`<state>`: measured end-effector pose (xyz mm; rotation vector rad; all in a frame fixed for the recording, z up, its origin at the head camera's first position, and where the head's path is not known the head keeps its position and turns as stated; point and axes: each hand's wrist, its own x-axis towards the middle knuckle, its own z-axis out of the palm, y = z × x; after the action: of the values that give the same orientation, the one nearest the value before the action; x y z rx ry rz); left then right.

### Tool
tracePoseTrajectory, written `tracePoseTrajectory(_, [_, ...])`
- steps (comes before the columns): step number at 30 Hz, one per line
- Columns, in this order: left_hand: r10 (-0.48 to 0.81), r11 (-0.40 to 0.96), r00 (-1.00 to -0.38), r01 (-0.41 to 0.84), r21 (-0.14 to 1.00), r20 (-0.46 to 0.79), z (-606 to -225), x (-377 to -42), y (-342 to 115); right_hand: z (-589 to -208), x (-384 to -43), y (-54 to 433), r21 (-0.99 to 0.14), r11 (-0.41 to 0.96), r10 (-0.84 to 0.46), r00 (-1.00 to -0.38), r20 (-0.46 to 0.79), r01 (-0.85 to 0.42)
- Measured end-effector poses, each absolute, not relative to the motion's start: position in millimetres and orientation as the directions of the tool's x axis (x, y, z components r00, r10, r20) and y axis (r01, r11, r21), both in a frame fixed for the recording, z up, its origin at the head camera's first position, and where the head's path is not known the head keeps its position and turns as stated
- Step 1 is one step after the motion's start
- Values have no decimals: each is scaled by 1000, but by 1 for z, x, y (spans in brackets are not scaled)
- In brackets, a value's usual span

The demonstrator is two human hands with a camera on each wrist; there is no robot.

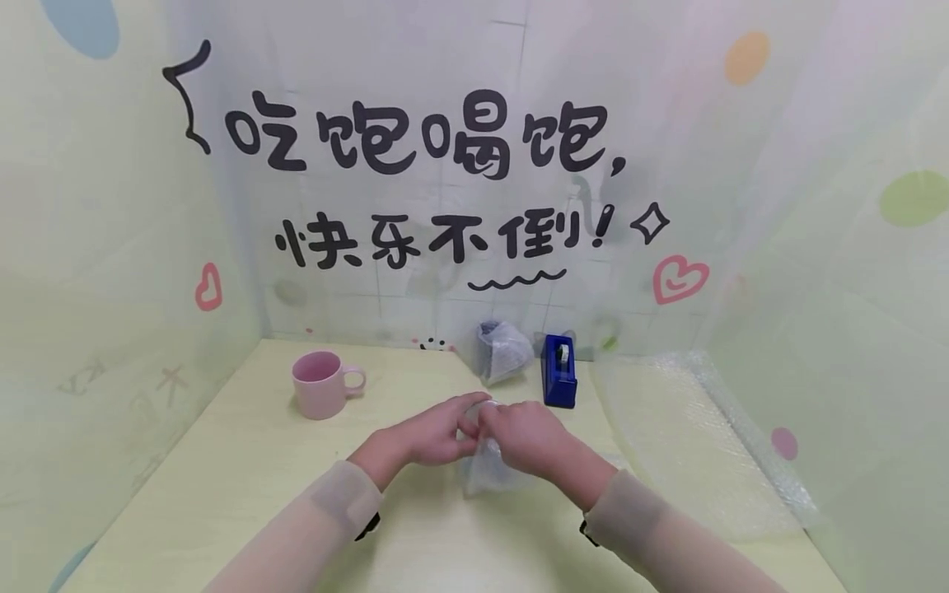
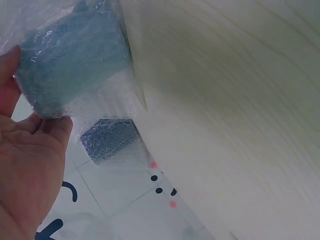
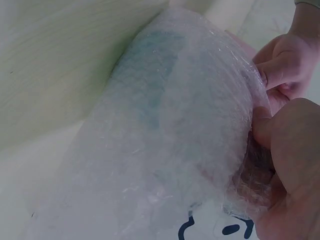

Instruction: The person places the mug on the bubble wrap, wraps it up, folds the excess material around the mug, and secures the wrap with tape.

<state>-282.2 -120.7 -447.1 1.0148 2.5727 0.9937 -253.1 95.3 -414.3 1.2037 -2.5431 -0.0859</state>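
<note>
A blue-green object [image 2: 75,65], its kind hidden by the wrap, stands on the table inside bubble wrap [image 3: 145,165]. My left hand [image 1: 437,432] holds the bundle at its upper left edge, thumb and fingertips against the wrap. From the other side my right hand [image 1: 530,436] pinches the upper edge of the bubble wrap, bunching it near the left fingers. In the right wrist view the wrap spreads loosely down and to the left from both hands. Part of the right fingers lies behind the clear film.
Behind the hands is another dark wrapped bundle [image 1: 506,352], beside a blue tape dispenser [image 1: 559,375]. A pink mug [image 1: 319,387] stands at the back left. Flat bubble wrap sheets [image 1: 689,445] cover the table's right side. Printed curtains [image 1: 445,66] surround the table.
</note>
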Motion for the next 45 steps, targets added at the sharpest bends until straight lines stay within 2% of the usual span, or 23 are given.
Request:
tracePoseTrajectory(4, [668,524,-742,527,669,62,-449,-280,-121,-411,-256,94,208,640,-765,-591,254,-740])
tracePoseTrajectory(12, [636,493,-771,441,750,35,-452,-274,-122,-408,-261,91,133,677,-732,-646,217,-723])
tracePoseTrajectory(18, [660,491,-744,534,689,106,-452,-276,-121,-405,-265,89,97,705,-706,-684,185,-702])
tracePoseTrajectory(20, [658,498,-747,531,686,101,-452,-276,-122,-405,-266,91,57,697,-711,-678,186,-715])
tracePoseTrajectory(24, [640,507,-764,502,701,84,-451,-274,-123,-404,-261,100,-94,690,-683,-689,244,-718])
tracePoseTrajectory(26, [631,514,-772,489,705,75,-450,-273,-123,-403,-255,108,-145,699,-633,-700,332,-700])
tracePoseTrajectory(30, [622,520,-781,464,717,54,-449,-271,-122,-401,-237,126,-197,786,-439,-753,490,-587])
tracePoseTrajectory(33, [614,524,-788,448,725,43,-449,-271,-119,-405,-221,138,-268,840,-324,-832,450,-472])
tracePoseTrajectory(35, [610,532,-792,444,720,38,-449,-271,-118,-410,-214,142,-290,845,-319,-858,403,-450])
tracePoseTrajectory(37, [610,536,-791,457,710,48,-449,-271,-118,-418,-211,142,-282,812,-376,-828,416,-511])
tracePoseTrajectory(38, [612,536,-789,466,704,56,-449,-271,-118,-422,-211,141,-254,786,-421,-789,447,-563])
tracePoseTrajectory(42, [615,532,-784,492,689,85,-450,-271,-119,-439,-215,130,-8,663,-605,-542,583,-749])
tracePoseTrajectory(44, [616,532,-783,500,684,93,-450,-271,-119,-445,-216,126,89,628,-648,-456,610,-773])
tracePoseTrajectory(45, [615,530,-783,500,685,96,-450,-271,-119,-447,-217,124,115,623,-658,-439,612,-774])
